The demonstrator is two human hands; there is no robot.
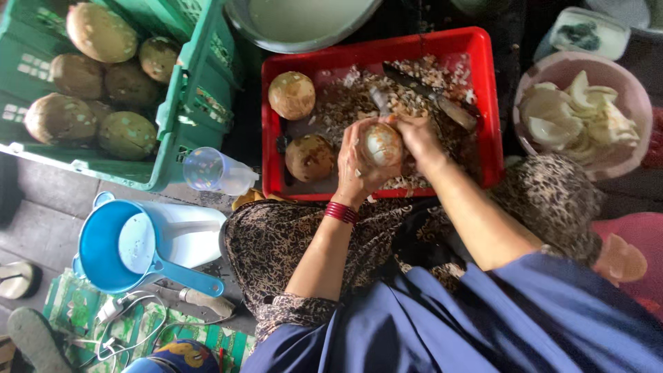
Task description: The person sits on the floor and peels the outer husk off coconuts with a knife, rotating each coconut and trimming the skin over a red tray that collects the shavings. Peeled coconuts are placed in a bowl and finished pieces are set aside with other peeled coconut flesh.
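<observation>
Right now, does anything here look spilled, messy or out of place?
Mostly the red tray: pale shavings lie scattered over its floor around two round brown fruits, beneath the fruit held between the left hand and right hand. A long knife lies loose among them. A clear plastic bottle lies tipped beside the green crate.

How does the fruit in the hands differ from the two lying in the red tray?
The held fruit shows a pale, whitish pared face; the two tray fruits keep a full brown, mottled skin. The held one is gripped above the red tray by the left hand and right hand; the tray fruits rest loose on its floor, untouched. All three are round and of similar size.
</observation>
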